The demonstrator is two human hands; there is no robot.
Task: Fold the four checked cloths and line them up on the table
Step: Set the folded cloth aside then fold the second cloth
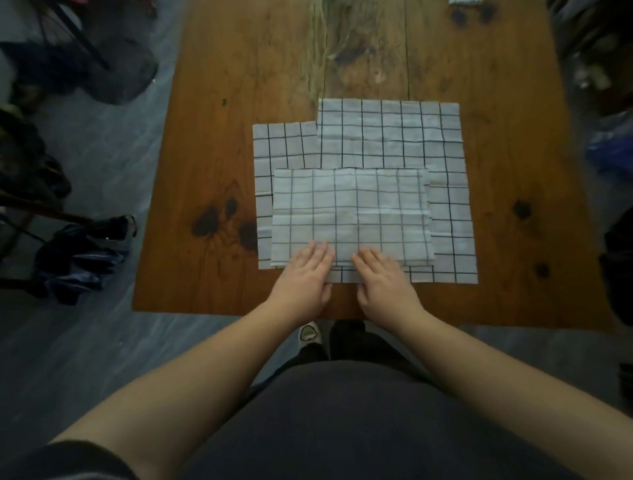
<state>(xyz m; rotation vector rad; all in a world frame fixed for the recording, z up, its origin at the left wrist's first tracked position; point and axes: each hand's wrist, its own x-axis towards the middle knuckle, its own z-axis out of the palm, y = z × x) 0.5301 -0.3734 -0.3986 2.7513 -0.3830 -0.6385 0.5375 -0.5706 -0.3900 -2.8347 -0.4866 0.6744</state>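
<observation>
White cloths with a black grid lie stacked on the wooden table (pixel 212 85). On top sits a folded cloth (pixel 352 212), doubled over. Under it a large unfolded cloth (pixel 394 133) spreads to the right and back, and another cloth (pixel 284 144) sticks out at the left. My left hand (pixel 305 277) and my right hand (pixel 383 277) rest flat, palms down, side by side on the near edge of the folded cloth. Their fingers point away from me and press on the fabric. How many cloths lie in the stack is hidden.
The table's near edge (pixel 239 311) runs just under my wrists. A small pale object (pixel 464 2) sits at the table's far right edge. Dark chairs and bags (pixel 78 61) stand at the left, and a blue bundle (pixel 78 257) lies on the floor.
</observation>
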